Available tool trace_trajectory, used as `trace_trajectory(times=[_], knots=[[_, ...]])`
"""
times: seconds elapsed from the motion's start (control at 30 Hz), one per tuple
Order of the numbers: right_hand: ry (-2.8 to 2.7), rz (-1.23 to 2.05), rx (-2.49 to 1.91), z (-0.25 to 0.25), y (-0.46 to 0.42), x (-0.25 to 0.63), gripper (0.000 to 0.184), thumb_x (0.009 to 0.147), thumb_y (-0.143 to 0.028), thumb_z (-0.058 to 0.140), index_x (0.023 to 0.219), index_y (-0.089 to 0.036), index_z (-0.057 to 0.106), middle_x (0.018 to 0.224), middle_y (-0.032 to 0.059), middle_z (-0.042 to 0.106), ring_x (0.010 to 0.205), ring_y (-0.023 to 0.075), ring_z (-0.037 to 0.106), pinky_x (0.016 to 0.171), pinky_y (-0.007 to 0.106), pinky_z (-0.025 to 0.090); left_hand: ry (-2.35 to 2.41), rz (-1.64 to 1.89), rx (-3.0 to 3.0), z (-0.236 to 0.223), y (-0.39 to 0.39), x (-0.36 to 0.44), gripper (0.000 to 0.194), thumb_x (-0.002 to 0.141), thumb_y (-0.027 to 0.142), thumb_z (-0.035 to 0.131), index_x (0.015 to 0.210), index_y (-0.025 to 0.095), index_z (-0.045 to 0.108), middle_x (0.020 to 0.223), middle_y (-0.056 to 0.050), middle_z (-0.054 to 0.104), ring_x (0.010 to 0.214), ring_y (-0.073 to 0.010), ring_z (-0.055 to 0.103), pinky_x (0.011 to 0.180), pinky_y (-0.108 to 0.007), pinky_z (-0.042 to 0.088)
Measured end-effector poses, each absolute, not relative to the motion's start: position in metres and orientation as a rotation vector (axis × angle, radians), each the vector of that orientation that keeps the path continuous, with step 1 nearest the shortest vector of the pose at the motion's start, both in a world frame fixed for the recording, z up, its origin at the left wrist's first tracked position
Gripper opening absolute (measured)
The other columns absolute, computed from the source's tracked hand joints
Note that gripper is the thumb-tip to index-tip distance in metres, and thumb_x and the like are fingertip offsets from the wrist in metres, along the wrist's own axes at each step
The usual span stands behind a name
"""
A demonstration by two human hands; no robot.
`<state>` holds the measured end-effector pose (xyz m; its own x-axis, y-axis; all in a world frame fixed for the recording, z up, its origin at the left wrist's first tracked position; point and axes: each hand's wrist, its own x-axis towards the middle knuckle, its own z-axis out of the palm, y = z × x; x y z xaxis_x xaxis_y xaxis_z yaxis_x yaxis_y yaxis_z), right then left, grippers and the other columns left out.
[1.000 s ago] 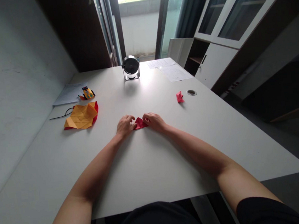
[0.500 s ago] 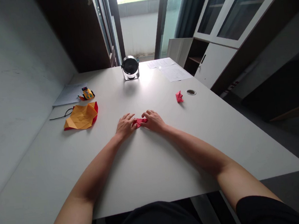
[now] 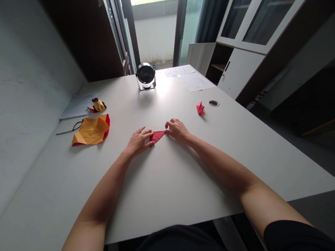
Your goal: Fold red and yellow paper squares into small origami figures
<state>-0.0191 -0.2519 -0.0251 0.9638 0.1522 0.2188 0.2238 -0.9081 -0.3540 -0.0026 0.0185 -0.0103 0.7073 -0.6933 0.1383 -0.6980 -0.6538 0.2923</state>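
Note:
A small folded red paper lies flat on the white table, shaped like a triangle. My left hand rests on its left end with fingers stretched flat over it. My right hand sits at the paper's right tip, fingers curled down and pressing there. Both forearms reach in from the near edge of the table.
A second small red folded piece lies to the right, next to a cable hole. An orange and red creased sheet, a black cord, a small yellow toy, papers and a round desk fan stand farther back.
The red paper has been flattened into a wider triangle. My right hand slid to the right along it toward its tip, while my left hand stayed on the left end.

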Motion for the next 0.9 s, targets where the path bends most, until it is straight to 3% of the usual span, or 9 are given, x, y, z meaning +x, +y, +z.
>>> trace_trajectory(times=[0.13,0.23,0.4,0.5,0.73,0.9], knots=[[-0.163,-0.323,-2.726,-0.028,-0.261,-0.016,0.012,0.092,-0.027,0.06,0.097,-0.022,0.069,0.105,0.0114,0.062,0.101,0.0266,0.052,0.086,0.036,0.04,-1.118,-0.008,2.585,-0.009,0.021,-0.002,0.052,0.091,0.052,0.061,0.138,0.03,0.062,0.151,-0.002,0.052,0.15,-0.0301,0.03,0.12,-0.046,0.032],[-0.11,-0.402,-2.68,-0.028,-0.256,-0.018,0.018,0.097,-0.023,0.05,0.098,-0.021,0.068,0.099,0.0102,0.064,0.098,0.0248,0.053,0.086,0.035,0.039,-1.142,-0.003,2.579,-0.012,0.022,-0.001,0.056,0.091,0.055,0.06,0.141,0.029,0.059,0.153,-0.003,0.05,0.151,-0.0307,0.028,0.121,-0.046,0.031],[-0.253,-0.386,-2.723,-0.027,-0.232,-0.029,0.03,0.094,-0.048,0.061,0.106,-0.022,0.067,0.107,0.0115,0.063,0.104,0.0274,0.052,0.09,0.038,0.039,-1.19,-0.002,2.575,-0.02,0.023,0.003,0.06,0.092,0.056,0.058,0.146,0.029,0.054,0.157,-0.004,0.045,0.152,-0.0305,0.026,0.122,-0.047,0.029],[-0.316,-0.355,-2.785,-0.027,-0.225,-0.032,0.037,0.089,-0.053,0.067,0.108,-0.022,0.067,0.111,0.0131,0.061,0.106,0.0293,0.05,0.09,0.039,0.038,-1.199,-0.014,2.586,-0.024,0.024,0.006,0.06,0.094,0.054,0.056,0.149,0.03,0.05,0.161,-0.004,0.039,0.153,-0.03,0.023,0.123,-0.048,0.025],[-0.169,-0.388,-2.854,-0.028,-0.243,-0.025,0.019,0.097,-0.033,0.056,0.106,-0.022,0.068,0.112,0.0151,0.061,0.103,0.0298,0.05,0.084,0.039,0.037,-1.204,-0.215,2.609,-0.025,0.029,0.011,0.071,0.096,0.062,0.047,0.158,0.032,0.033,0.167,-0.005,0.023,0.156,-0.0319,0.012,0.125,-0.053,0.015],[-0.085,-0.41,-2.822,-0.028,-0.245,-0.025,0.029,0.103,-0.031,0.041,0.098,-0.022,0.068,0.106,0.014,0.063,0.101,0.0282,0.052,0.082,0.039,0.037,-1.212,-0.18,2.611,-0.027,0.03,0.011,0.07,0.096,0.062,0.047,0.158,0.03,0.034,0.167,-0.006,0.024,0.156,-0.0311,0.013,0.125,-0.053,0.014]])
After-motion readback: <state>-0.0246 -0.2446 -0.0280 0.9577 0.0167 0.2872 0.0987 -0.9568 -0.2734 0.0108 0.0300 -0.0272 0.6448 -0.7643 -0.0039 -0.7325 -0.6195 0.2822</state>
